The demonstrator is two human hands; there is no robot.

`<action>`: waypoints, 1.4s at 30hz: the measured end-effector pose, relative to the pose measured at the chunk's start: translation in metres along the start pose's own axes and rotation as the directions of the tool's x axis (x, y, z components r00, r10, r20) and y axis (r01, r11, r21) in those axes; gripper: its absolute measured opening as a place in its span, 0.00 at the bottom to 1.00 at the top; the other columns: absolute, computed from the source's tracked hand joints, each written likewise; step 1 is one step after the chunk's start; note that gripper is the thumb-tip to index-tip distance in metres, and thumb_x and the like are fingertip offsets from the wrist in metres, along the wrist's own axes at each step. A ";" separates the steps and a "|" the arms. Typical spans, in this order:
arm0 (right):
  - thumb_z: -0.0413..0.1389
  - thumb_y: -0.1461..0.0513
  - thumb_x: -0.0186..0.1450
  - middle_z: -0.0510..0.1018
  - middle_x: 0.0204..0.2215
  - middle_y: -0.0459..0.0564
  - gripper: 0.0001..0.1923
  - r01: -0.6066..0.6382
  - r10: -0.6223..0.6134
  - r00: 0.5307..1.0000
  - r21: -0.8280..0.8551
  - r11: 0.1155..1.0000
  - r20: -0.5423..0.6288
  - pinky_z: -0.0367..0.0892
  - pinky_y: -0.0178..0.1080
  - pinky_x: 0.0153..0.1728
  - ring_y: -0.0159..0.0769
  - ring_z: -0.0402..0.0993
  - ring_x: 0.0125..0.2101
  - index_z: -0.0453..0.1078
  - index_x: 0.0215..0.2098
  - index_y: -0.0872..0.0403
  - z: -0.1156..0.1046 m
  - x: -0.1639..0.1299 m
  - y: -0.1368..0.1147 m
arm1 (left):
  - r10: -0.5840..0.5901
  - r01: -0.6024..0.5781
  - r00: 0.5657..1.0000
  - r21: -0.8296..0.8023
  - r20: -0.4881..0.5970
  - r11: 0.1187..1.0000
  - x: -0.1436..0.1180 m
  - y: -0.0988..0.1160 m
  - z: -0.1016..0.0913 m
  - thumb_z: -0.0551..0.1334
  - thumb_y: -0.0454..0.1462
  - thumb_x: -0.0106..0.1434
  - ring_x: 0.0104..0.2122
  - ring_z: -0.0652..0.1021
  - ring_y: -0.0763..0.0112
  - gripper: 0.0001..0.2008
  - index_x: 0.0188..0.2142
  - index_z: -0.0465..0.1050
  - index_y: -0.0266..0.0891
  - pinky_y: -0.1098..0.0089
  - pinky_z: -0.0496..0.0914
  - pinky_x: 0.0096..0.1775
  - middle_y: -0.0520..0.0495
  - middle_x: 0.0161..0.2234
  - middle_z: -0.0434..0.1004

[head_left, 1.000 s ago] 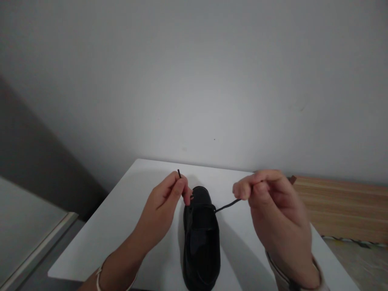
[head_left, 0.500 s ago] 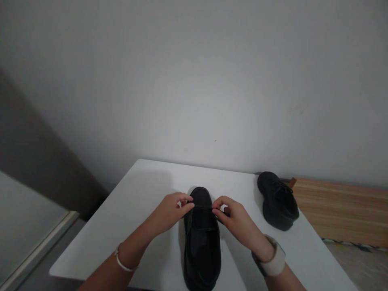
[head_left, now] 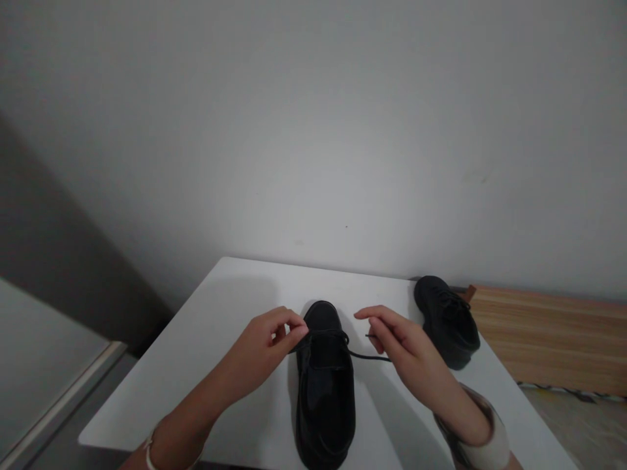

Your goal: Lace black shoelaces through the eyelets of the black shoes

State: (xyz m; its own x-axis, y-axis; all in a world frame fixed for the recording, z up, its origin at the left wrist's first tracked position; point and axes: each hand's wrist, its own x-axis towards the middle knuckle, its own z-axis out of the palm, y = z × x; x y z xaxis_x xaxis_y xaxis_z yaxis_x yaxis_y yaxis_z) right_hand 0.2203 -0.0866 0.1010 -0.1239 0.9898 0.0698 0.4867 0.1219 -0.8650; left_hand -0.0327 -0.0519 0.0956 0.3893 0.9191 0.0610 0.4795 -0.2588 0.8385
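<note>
A black shoe (head_left: 325,385) lies on the white table (head_left: 230,313) with its toe pointing away from me. My left hand (head_left: 267,343) pinches the black shoelace at the shoe's left side, near the front eyelets. My right hand (head_left: 399,339) grips the other end of the shoelace (head_left: 368,356), which runs from the shoe's eyelets out to the right.
A second black shoe (head_left: 448,320) stands at the table's far right corner. A wooden surface (head_left: 548,336) adjoins the table on the right. A plain grey wall rises behind the table. The floor drops away on the left.
A second ago both hands were raised with the lace ends pulled outward. They then came down to the eyelets. Now the right hand has drawn its lace end out to the right.
</note>
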 end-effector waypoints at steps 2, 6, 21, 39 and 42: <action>0.45 0.49 0.73 0.65 0.23 0.42 0.21 0.015 -0.014 0.999 0.043 0.999 -0.042 0.62 0.36 0.28 0.33 0.64 0.25 0.70 0.50 0.52 -0.006 -0.006 -0.013 | -0.006 0.005 1.000 0.027 0.030 1.000 -0.004 0.004 -0.006 0.57 0.46 0.68 0.28 0.70 0.69 0.14 0.37 0.78 0.41 0.70 0.63 0.31 0.51 0.31 0.76; 0.51 0.50 0.71 0.66 0.24 0.42 0.18 0.096 -0.098 0.993 -0.039 0.995 -0.059 0.60 0.35 0.25 0.33 0.63 0.25 0.71 0.50 0.51 -0.014 -0.009 -0.031 | 0.018 -0.024 0.996 0.063 0.088 0.998 -0.011 0.002 -0.014 0.63 0.44 0.63 0.39 0.75 0.63 0.13 0.46 0.77 0.45 0.67 0.69 0.39 0.48 0.42 0.78; 0.52 0.69 0.67 0.78 0.39 0.52 0.12 0.123 -0.087 0.986 -0.261 0.958 0.145 0.67 0.37 0.35 0.37 0.74 0.36 0.78 0.38 0.53 0.028 0.015 0.015 | 0.078 -0.071 0.997 0.231 -0.025 0.970 -0.009 -0.040 -0.006 0.53 0.34 0.65 0.42 0.78 0.60 0.16 0.41 0.80 0.38 0.60 0.72 0.47 0.40 0.43 0.78; 0.55 0.66 0.67 0.76 0.38 0.51 0.09 0.180 -0.071 0.967 -0.461 0.869 0.243 0.66 0.39 0.39 0.36 0.74 0.36 0.78 0.35 0.54 0.033 0.034 0.007 | -0.082 0.061 0.992 -0.204 -0.095 0.977 -0.026 -0.032 -0.021 0.62 0.41 0.61 0.40 0.83 0.60 0.14 0.45 0.78 0.40 0.59 0.77 0.46 0.44 0.40 0.85; 0.51 0.68 0.68 0.76 0.38 0.52 0.12 0.195 -0.109 0.971 -0.433 0.880 0.215 0.66 0.38 0.38 0.36 0.73 0.35 0.78 0.40 0.55 0.032 0.032 0.000 | -0.092 0.055 0.988 -0.286 -0.120 0.957 -0.028 -0.028 -0.028 0.64 0.41 0.60 0.44 0.82 0.59 0.16 0.46 0.78 0.39 0.58 0.75 0.51 0.43 0.46 0.84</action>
State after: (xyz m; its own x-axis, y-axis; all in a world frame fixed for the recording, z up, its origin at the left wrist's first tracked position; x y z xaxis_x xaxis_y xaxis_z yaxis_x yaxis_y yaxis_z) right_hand 0.1887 -0.0569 0.0875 -0.3590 0.9317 0.0557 0.7784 0.3318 -0.5329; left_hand -0.0786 -0.0619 0.0854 0.2463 0.9680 0.0479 0.2549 -0.1124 0.9604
